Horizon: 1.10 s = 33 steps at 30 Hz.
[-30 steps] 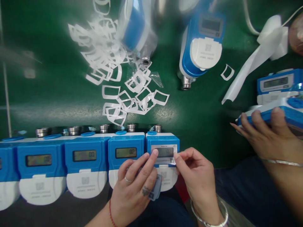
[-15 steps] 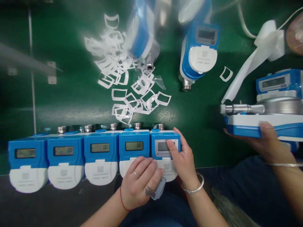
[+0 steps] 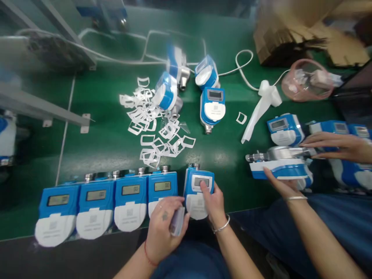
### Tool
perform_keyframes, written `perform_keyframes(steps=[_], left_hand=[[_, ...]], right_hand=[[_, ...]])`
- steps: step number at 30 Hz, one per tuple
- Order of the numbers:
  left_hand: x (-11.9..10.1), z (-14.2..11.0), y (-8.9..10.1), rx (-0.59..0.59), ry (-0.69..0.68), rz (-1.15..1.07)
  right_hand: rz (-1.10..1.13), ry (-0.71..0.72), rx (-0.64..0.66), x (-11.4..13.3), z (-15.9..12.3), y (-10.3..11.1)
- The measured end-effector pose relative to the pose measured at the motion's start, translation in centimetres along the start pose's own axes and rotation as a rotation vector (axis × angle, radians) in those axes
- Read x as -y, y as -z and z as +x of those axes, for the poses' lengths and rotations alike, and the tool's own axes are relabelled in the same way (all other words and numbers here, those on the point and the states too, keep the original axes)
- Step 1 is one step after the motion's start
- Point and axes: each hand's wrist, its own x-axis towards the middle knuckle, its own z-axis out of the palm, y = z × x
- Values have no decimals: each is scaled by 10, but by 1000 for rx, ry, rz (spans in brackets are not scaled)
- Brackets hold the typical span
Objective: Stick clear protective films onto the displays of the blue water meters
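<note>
My right hand [image 3: 214, 201] grips a blue and white water meter [image 3: 196, 207], its thumb over the grey-framed display. This meter stands slightly tilted, a small gap apart from the row on its left. In my left hand [image 3: 164, 223] is a small translucent stack of sheets [image 3: 177, 221], held between thumb and fingers. The fingertips of that hand come close to the lower part of the nearest row meter [image 3: 162, 186], partly hiding its white cover. Further left along the front edge stand several more meters, such as one with a lit display [image 3: 130, 209], without the grey frame.
Loose white cut-out frames [image 3: 148, 139] lie scattered mid-table. Several meters, including an upright one [image 3: 212, 110], stand behind. To the right, a co-worker's hands [image 3: 283, 188] hold another meter [image 3: 279, 169] on its side. A white strip [image 3: 257, 116] and a pink basket [image 3: 308, 95] lie beyond.
The meter in my right hand has come away from the row and tilted. My left hand has turned, showing more of the stack. The view has shifted upward; the co-worker's second hand now shows.
</note>
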Motion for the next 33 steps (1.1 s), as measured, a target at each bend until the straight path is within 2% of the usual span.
perform_keyframes(steps=[3, 6, 9, 11, 13, 15, 17, 18, 21, 23, 25, 27, 33], left_hand=[[-12, -3, 21, -32, 507, -434], [-18, -9, 32, -86, 967, -950], [-24, -11, 33, -109, 1261, -1230], [-30, -10, 31, -104, 1333, -1255], [-37, -8, 26, -102, 1327, -1222], [-42, -6, 20, -97, 1275, -1184], [-46, -4, 13, -87, 1191, -1149], [-47, -3, 10, -78, 1141, -1126], [-46, -2, 3, -55, 955, -1002], [-45, -2, 2, -51, 832, -887], [-45, -3, 4, -48, 760, -794], [-46, -5, 6, -42, 736, -734], [-55, -9, 11, -67, 750, -654]], right_hand=[[43, 8, -96, 11, 29, 24], [55, 7, -134, 29, 85, 46], [47, 33, -199, 54, 148, 55], [30, 74, -238, 73, 177, 56], [5, 144, -274, 90, 182, 57], [-22, 238, -309, 102, 156, 55], [-48, 338, -304, 106, 101, 46], [-61, 382, -260, 106, 66, 39], [-107, 473, -26, 97, -31, 16], [-157, 553, 2, 90, -70, 5], [-186, 622, -38, 85, -86, 1], [-186, 657, -96, 85, -87, 1], [-202, 819, -192, 93, -85, 3]])
